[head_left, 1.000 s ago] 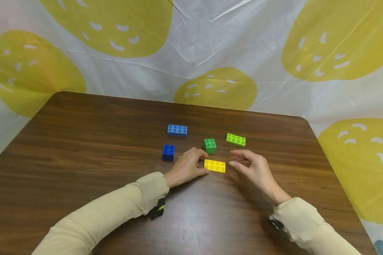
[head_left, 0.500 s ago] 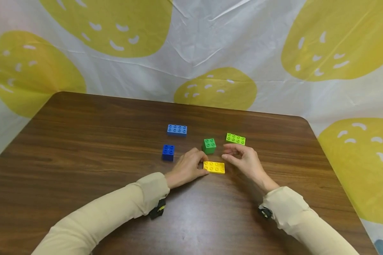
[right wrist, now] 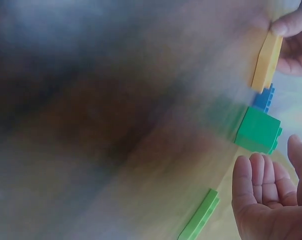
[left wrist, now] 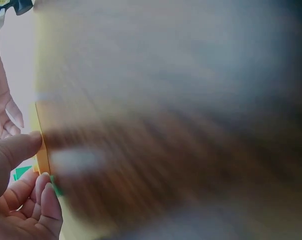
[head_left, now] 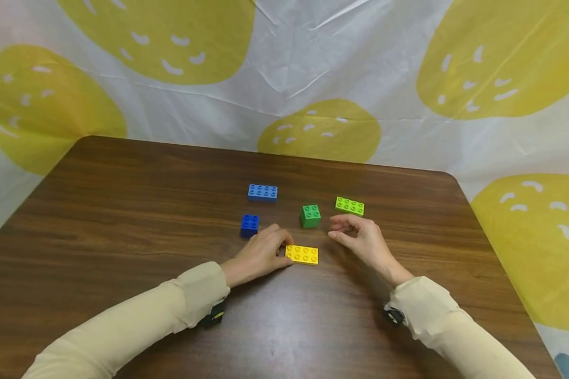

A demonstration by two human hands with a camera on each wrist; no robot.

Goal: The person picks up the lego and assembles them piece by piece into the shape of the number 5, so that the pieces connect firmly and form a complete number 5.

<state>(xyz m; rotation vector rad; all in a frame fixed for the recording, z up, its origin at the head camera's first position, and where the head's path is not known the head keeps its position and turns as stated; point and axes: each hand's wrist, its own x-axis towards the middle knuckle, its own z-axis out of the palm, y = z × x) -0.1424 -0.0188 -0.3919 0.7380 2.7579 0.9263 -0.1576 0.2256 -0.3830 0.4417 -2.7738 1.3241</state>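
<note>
left hand [head_left: 263, 250] has pulled the yellow brick [head_left: 303, 255] left and closer in over the last half second, thumb and fingers pinching its left end (can't tell if it's lifted). brick's now nearer than the green brick [head_left: 310, 216]; looks like repositioning. right hand [head_left: 364, 241] barely moved: fingers loosely bent, holding nothing, near the lime brick [head_left: 350, 206].

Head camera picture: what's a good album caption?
Left hand pinches a yellow eight-stud brick; empty right hand near a green four-stud brick.
</note>
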